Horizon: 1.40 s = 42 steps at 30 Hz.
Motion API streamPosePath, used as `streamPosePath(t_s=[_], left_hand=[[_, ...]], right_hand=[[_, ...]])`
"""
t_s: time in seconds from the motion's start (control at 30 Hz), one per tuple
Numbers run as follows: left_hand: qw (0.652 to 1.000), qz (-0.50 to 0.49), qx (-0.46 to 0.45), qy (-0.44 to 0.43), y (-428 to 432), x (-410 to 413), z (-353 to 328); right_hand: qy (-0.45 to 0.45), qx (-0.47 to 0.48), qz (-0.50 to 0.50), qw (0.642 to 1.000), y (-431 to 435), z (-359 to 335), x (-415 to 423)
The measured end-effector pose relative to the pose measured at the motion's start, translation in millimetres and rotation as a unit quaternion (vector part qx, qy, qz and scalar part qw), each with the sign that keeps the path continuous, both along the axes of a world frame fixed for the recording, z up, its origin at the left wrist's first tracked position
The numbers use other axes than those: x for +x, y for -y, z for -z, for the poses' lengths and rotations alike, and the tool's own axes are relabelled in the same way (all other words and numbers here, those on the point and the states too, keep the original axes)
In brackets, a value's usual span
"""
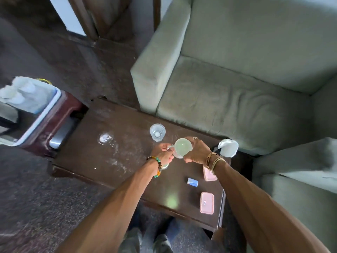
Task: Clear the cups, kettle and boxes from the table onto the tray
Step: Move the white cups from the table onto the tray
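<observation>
— Two hands on one white cup (182,148): your left hand (162,155) pinches its handle, your right hand (197,151) wraps its side, above the table (87,154). Contents?

— Cup looks empty. A clear glass (157,132) stands beyond; two pink boxes (207,202) and a white kettle (228,147) sit to your right.

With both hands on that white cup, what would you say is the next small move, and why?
Probably carry the white cup left toward the tray. The left hand pinches its handle, the right hand steadies its body, and it looks raised above the table, so it seems ready to go.
</observation>
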<state>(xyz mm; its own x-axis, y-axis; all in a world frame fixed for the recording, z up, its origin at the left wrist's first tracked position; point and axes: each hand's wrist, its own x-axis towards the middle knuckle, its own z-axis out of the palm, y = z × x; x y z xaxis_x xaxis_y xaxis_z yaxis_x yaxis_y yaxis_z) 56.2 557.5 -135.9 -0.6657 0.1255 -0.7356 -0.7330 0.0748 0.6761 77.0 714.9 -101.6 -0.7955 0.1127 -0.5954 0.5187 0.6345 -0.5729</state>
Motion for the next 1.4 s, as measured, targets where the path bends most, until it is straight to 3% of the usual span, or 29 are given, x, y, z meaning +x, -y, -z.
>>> streamPosePath(t_s=[0.23,0.4,0.83,1.07,1.4], left_hand=[[0.993,-0.078,0.042,-0.075,85,-27,-117],[0.991,-0.096,0.062,-0.067,185,-26,-157],[0.976,-0.202,0.044,-0.070,469,-9,-192],[0.959,-0.268,-0.013,-0.087,550,-29,-192],[0.961,-0.260,-0.077,-0.061,605,-120,-157]], right_hand=[[-0.100,-0.014,-0.054,0.993,81,-104,-30],[-0.130,0.005,-0.092,0.987,175,-135,-38],[-0.136,-0.048,-0.161,0.976,453,-163,-54],[-0.140,-0.083,-0.204,0.965,542,-168,-86],[-0.104,-0.122,-0.203,0.966,602,-113,-174]])
